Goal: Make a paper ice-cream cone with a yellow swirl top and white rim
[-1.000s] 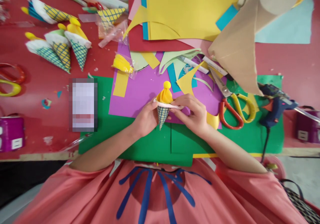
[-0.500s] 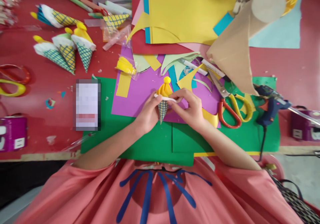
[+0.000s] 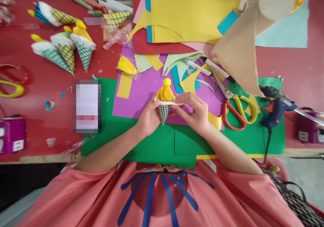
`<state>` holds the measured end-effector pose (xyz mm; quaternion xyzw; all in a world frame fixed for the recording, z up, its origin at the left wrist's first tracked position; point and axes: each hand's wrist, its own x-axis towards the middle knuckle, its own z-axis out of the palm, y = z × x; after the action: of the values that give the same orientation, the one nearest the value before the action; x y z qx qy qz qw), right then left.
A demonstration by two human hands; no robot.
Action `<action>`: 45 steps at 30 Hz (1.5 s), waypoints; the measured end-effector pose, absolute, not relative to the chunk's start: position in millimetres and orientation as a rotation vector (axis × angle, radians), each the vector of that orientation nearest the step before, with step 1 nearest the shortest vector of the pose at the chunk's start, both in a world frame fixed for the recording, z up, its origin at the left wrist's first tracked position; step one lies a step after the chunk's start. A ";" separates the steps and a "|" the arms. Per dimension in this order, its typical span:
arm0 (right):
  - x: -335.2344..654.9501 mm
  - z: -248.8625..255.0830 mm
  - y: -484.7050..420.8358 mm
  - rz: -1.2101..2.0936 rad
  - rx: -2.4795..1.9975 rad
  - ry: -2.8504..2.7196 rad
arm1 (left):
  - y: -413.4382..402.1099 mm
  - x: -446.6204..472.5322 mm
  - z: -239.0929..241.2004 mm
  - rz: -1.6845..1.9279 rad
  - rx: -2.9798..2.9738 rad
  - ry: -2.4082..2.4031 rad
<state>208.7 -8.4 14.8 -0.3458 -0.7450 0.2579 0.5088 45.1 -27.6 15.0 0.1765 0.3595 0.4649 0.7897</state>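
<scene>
A small craft ice cream cone (image 3: 164, 113) with a dark lattice pattern points downward between my hands. Swirled yellow filling (image 3: 165, 92) topped by a yellow ball rises from its mouth. My left hand (image 3: 149, 117) is closed around the cone's left side, thumb at the rim. A white strip (image 3: 170, 103) runs along the rim, and its loose end is pinched between the thumb and fingers of my right hand (image 3: 194, 111). The fingers behind the cone are partly hidden. Purple and green sheets (image 3: 149, 146) lie beneath my hands.
Scissors (image 3: 234, 110) and a blue glue gun (image 3: 274, 114) lie to the right. Finished-looking cones (image 3: 83, 50) rest at the upper left, near a blurred-out rectangle (image 3: 87, 105). A yellow sheet (image 3: 194, 11), paper scraps and a brown paper cone (image 3: 239, 48) lie toward the back.
My right hand has shifted slightly right, drawing the white strip's end outward from the rim. The cone has tilted a little, and its yellow top sits slightly farther left.
</scene>
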 end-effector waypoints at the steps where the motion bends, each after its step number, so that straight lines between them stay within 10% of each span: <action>1: 208.7 14.1 -9.1 0.614 -0.824 -1.797 | -28.3 45.3 14.4 1.001 0.395 0.769; 45: 206.7 15.1 -18.1 1.086 -0.872 -1.529 | -29.6 46.9 14.7 1.058 0.465 0.795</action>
<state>206.7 -18.1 15.1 -0.3625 -0.6354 0.4512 0.5112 46.9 -29.6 14.7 0.2141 0.3656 0.4866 0.7640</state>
